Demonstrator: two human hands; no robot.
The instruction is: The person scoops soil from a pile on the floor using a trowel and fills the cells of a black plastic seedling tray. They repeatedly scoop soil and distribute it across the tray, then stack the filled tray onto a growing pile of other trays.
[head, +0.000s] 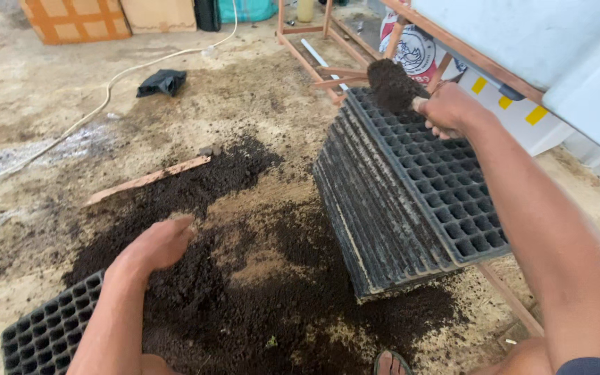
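A clump of dark soil [392, 85] is held closed in the right hand [448, 110] above one stack of black seedling trays [411, 187]. The left hand [161, 243], fingers loosely spread, is pressed on the soil pile [244, 278] on the floor, beside one separate tray [46, 333].

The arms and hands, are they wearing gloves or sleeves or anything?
No gloves: the left hand and right hand are both bare. Both forearms are uncovered. A dark sleeve edge shows at the top of the right arm. No watch or rings show.
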